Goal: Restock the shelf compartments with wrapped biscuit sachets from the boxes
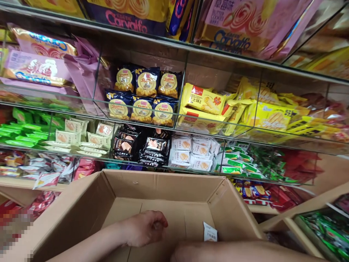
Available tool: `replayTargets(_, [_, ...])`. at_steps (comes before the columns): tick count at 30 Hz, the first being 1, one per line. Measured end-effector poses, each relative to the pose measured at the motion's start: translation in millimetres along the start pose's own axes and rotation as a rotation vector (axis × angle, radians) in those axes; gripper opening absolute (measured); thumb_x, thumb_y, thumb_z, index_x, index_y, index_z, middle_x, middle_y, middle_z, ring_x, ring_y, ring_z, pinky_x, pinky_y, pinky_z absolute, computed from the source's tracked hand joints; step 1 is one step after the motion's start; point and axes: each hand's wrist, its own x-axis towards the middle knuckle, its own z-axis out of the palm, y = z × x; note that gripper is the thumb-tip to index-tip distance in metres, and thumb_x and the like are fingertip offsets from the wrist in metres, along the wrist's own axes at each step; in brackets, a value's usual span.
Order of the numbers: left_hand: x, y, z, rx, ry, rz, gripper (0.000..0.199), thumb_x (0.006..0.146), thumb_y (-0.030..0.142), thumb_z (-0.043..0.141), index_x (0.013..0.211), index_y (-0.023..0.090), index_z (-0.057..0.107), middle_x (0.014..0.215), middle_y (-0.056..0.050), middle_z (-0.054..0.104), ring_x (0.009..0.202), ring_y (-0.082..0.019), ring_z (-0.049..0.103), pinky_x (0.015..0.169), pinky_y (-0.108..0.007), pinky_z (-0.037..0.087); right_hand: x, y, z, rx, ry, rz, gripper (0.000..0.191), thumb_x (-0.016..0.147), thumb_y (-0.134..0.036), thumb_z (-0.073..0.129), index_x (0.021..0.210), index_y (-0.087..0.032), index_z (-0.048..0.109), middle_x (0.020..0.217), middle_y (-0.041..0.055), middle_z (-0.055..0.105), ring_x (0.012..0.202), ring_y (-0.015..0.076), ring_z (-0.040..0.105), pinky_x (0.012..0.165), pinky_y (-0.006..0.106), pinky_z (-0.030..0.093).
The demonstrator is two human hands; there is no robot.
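My left hand (148, 228) hangs inside the open cardboard box (163, 185), its fingers curled inward; whatever they may hold is hidden. Low in the frame, my right hand (188, 251) is also over the box, partly cut off by the bottom edge, its fingers out of sight. A small white snack packet (210, 231) lies in the box near the right wall, just beyond my right forearm. The rest of the visible box floor is bare cardboard.
Behind the box rise glass-fronted shelves with blue cookie packs (147, 83), yellow packs (203, 100), black packets (124, 143) and white packets (201, 149). Green-wrapped sweets (327, 233) fill a compartment at the lower right.
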Motion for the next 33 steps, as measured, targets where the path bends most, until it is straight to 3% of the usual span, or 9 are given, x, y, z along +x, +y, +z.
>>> replayTargets(3, [-3,4,-10.1,0.090,0.036,0.016,0.052,0.061,0.038,0.061,0.109,0.022,0.051,0.098,-0.004,0.059,0.086,-0.019,0.053,0.068,-0.022,0.038,-17,-11,-36,0.137,0.240,0.027,0.024,0.060,-0.031,0.059,0.082,-0.021,0.062,0.069,-0.0018,0.062,0.057,0.0124,0.053,0.046,0.019,0.032])
replayTargets(6, [-4,12,-20.8,0.053,0.058,0.099,0.040,0.066,0.042,0.058,0.100,0.021,0.057,0.090,-0.002,0.061,0.080,-0.018,0.054,0.068,-0.023,0.038,-32,-17,-71,0.345,0.484,-0.056,0.028,0.062,-0.039,0.060,0.082,-0.019,0.061,0.074,-0.0015,0.062,0.064,0.0130,0.053,0.052,0.020,0.034])
replayTargets(8, [-4,16,-25.8,-0.136,0.057,0.134,0.038,0.068,0.044,0.056,0.096,0.018,0.057,0.081,-0.002,0.062,0.071,-0.015,0.053,0.063,-0.023,0.038,-40,-16,-86,0.467,0.568,-0.102,0.027,0.064,-0.041,0.059,0.080,-0.019,0.061,0.075,-0.0014,0.062,0.068,0.0138,0.053,0.056,0.021,0.036])
replayTargets(11, [-5,21,-28.8,-0.513,0.028,0.154,0.041,0.070,0.044,0.055,0.099,0.016,0.050,0.076,-0.002,0.061,0.060,-0.012,0.052,0.059,-0.024,0.039,-50,-14,-94,0.660,0.594,-0.153,0.028,0.069,-0.040,0.056,0.084,-0.017,0.060,0.077,0.0011,0.061,0.068,0.0144,0.053,0.058,0.023,0.038])
replayTargets(14, [-6,23,-27.4,-0.753,0.006,0.212,0.036,0.073,0.042,0.054,0.096,0.015,0.048,0.079,-0.005,0.061,0.065,-0.014,0.055,0.062,-0.027,0.041,-55,-13,-94,0.814,0.615,-0.211,0.029,0.073,-0.039,0.053,0.089,-0.015,0.058,0.079,0.0032,0.061,0.069,0.0140,0.053,0.060,0.024,0.040])
replayTargets(23, [-7,33,-20.1,-0.834,0.180,0.246,0.034,0.073,0.038,0.056,0.097,0.016,0.046,0.077,-0.002,0.059,0.067,-0.013,0.055,0.062,-0.028,0.043,-61,-13,-98,0.949,0.660,-0.238,0.039,0.067,-0.034,0.061,0.098,-0.018,0.044,0.071,-0.0010,0.057,0.057,0.0103,0.052,0.051,0.022,0.041])
replayTargets(25, [-8,35,-22.3,-0.899,0.195,0.262,0.033,0.076,0.041,0.051,0.100,0.018,0.045,0.089,-0.004,0.059,0.074,-0.014,0.057,0.064,-0.027,0.042,-68,-8,-108,0.909,0.828,-0.228,0.035,0.068,-0.035,0.060,0.094,-0.017,0.046,0.074,0.0007,0.059,0.063,0.0116,0.054,0.055,0.023,0.042])
replayTargets(30, [-8,29,-25.2,-0.887,0.188,0.209,0.030,0.075,0.039,0.054,0.096,0.017,0.049,0.098,-0.007,0.059,0.077,-0.013,0.058,0.064,-0.024,0.039,-77,15,-157,0.920,1.476,-0.204,0.041,0.064,-0.037,0.062,0.097,-0.015,0.050,0.086,0.0060,0.062,0.076,0.0166,0.058,0.067,0.030,0.045])
replayTargets(33, [-6,25,-20.5,-0.818,0.144,0.170,0.027,0.073,0.036,0.057,0.091,0.016,0.050,0.094,-0.006,0.060,0.073,-0.012,0.057,0.061,-0.022,0.038,-69,26,-186,0.971,1.609,-0.278,0.042,0.060,-0.031,0.063,0.096,-0.013,0.051,0.090,0.0079,0.062,0.082,0.0176,0.058,0.075,0.033,0.043])
